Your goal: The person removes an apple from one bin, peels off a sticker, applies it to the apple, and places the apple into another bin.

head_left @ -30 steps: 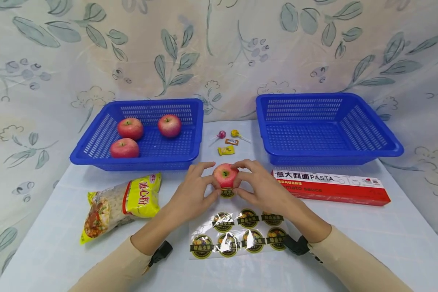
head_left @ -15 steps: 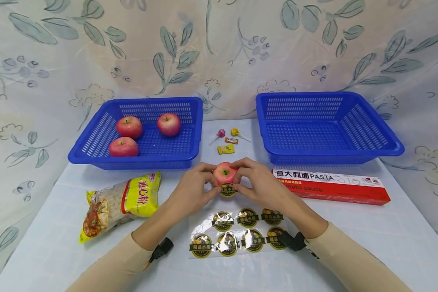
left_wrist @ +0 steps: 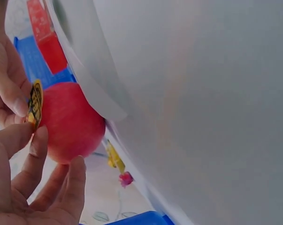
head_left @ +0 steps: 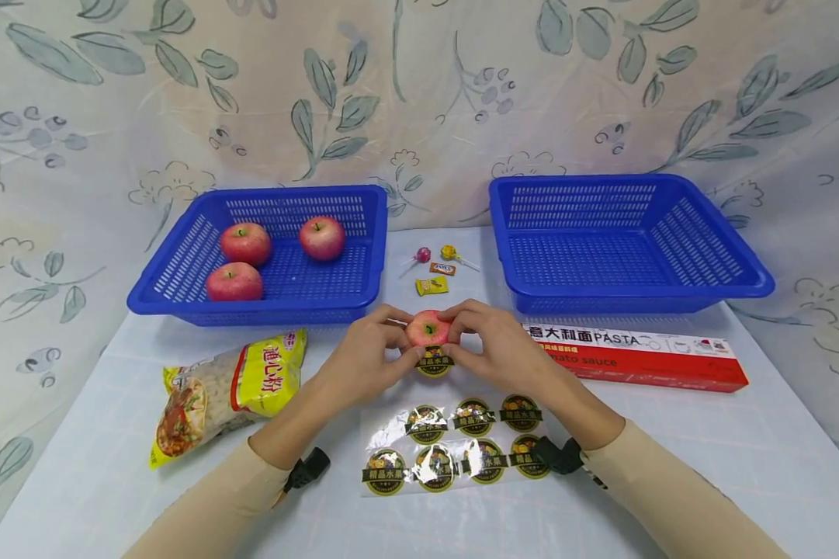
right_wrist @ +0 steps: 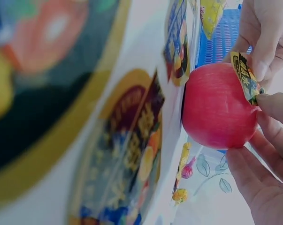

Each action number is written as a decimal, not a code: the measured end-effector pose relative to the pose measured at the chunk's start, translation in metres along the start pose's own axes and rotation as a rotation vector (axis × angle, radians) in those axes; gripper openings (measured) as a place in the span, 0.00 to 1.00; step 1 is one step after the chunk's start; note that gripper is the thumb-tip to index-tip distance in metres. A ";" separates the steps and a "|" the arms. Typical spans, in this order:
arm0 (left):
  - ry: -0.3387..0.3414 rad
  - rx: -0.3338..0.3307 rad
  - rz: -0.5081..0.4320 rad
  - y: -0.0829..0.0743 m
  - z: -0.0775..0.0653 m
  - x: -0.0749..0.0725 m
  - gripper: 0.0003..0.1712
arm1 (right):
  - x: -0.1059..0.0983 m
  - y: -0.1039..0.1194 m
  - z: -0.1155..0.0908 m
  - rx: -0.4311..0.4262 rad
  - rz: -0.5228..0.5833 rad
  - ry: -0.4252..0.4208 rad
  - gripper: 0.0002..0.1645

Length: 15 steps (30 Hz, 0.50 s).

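A red apple (head_left: 428, 326) sits on the table between both hands. Across its near side lies a round black-and-gold fruit sticker (head_left: 435, 362). My left hand (head_left: 369, 355) curves round the apple's left side, its thumb at the sticker's edge. From the right, my right hand (head_left: 494, 348) holds the apple the same way, thumb on the sticker's other edge. In the left wrist view the sticker (left_wrist: 35, 105) stands on edge against the apple (left_wrist: 75, 123). The right wrist view shows one end of the sticker (right_wrist: 244, 77) tilting off the skin. A clear sheet (head_left: 461, 432) of several such stickers lies nearer me.
A blue basket (head_left: 286, 312) with three apples stands back left; another blue basket (head_left: 636, 301) stands back right. Lollipops and small wrapped candies (head_left: 431, 286) lie between them. A macaroni bag (head_left: 230, 396) is at left, a red-and-white pasta box (head_left: 643, 361) at right.
The sticker has come up from low in front of the apple onto its near side. Both thumbs have moved slightly up and inward with it; the apple has hardly moved.
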<state>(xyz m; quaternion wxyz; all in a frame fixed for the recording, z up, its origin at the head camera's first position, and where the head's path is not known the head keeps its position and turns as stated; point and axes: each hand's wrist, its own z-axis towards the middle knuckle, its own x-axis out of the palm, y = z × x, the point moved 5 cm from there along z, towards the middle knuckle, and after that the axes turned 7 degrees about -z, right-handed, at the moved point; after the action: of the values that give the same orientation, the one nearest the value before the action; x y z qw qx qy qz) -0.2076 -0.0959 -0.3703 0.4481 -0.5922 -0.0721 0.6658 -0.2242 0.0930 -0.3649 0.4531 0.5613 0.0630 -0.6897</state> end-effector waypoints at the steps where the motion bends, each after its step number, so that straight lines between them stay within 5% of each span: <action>1: -0.006 0.011 0.001 0.000 0.001 0.000 0.12 | -0.001 0.000 0.000 0.000 0.008 -0.007 0.09; 11: 0.020 0.026 0.002 0.000 0.005 0.001 0.10 | -0.001 -0.004 -0.001 0.000 0.059 0.014 0.10; 15: 0.069 -0.004 0.021 0.002 0.006 0.002 0.15 | 0.001 -0.004 0.000 -0.011 0.070 0.096 0.23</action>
<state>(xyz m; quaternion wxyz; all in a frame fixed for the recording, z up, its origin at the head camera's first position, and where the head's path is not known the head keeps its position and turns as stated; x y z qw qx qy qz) -0.2137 -0.0932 -0.3710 0.4422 -0.6166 -0.0518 0.6493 -0.2272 0.0950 -0.3676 0.4767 0.5930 0.0686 -0.6453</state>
